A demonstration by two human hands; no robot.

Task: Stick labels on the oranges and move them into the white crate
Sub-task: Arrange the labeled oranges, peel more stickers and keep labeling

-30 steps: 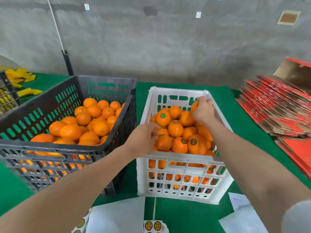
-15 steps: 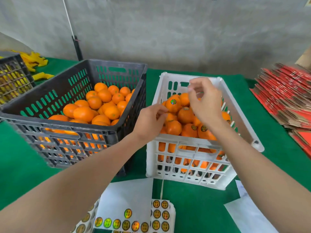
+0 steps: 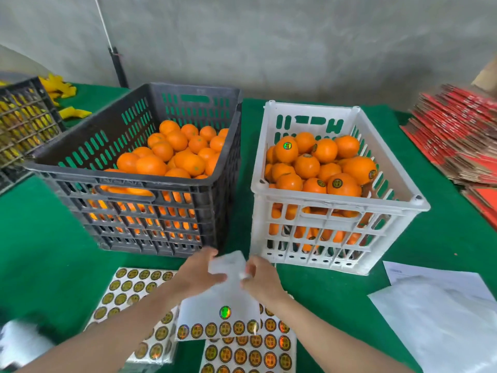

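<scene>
The white crate (image 3: 338,208) on the right holds several labelled oranges (image 3: 306,165). To its left, the black crate (image 3: 129,184) is full of plain oranges (image 3: 177,154). Near the table's front edge my left hand (image 3: 197,274) and my right hand (image 3: 262,278) both grip the far end of a mostly peeled sticker sheet (image 3: 220,305), lifted off the table, with a row of round labels along its near edge. Under it lie full sticker sheets (image 3: 129,289) with gold round labels.
Everything sits on a green table cloth (image 3: 40,251). Red flat cartons (image 3: 457,135) are stacked at the far right. Blank white sheets (image 3: 441,319) lie at the right front. Another dark crate (image 3: 21,125) with yellow items stands at the far left.
Both hands have pulled back out of the white crate, come down to the table front and taken hold of the sticker sheet. The camera has tilted down.
</scene>
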